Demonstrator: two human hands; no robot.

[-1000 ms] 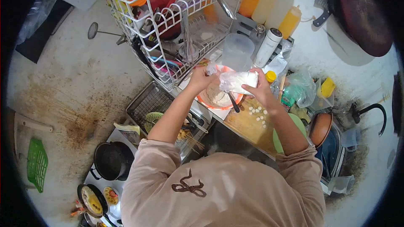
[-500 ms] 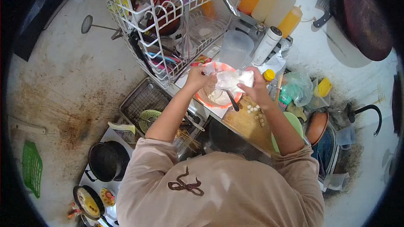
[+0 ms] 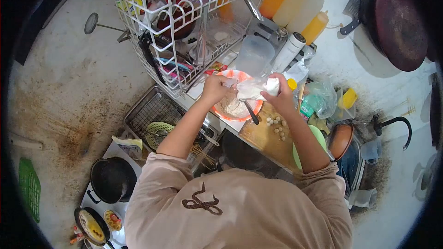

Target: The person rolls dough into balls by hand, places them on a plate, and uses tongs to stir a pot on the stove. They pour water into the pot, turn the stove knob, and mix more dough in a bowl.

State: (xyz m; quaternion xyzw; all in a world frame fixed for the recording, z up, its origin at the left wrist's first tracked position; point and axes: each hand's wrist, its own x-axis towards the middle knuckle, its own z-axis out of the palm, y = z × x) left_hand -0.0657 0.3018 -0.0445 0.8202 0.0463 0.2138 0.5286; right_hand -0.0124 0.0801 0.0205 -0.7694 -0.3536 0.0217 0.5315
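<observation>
Two bare hands share one load in the head view: a plastic bag (image 3: 254,89) with white, seemingly powdery contents, held above a white-and-orange bowl (image 3: 225,114). The right hand (image 3: 281,93) is wrapped round the bag's fuller end; the left hand (image 3: 214,88) appears to pinch its thin, see-through end, though the fingertips are too small to read clearly. Pale, floury-looking stuff lies in the bowl. Whether the bag's mouth is open I cannot tell. If it is, a hard squeeze from the right could push out a sudden clump, and a loose left pinch could let the neck swing past the rim and scatter powder over the cutting board (image 3: 254,133) and the small white pieces (image 3: 279,131) on it. A dark-handled utensil (image 3: 251,112) leans out over the bowl's near rim; a wrist or the sagging bag might knock it and flick the contents out.
</observation>
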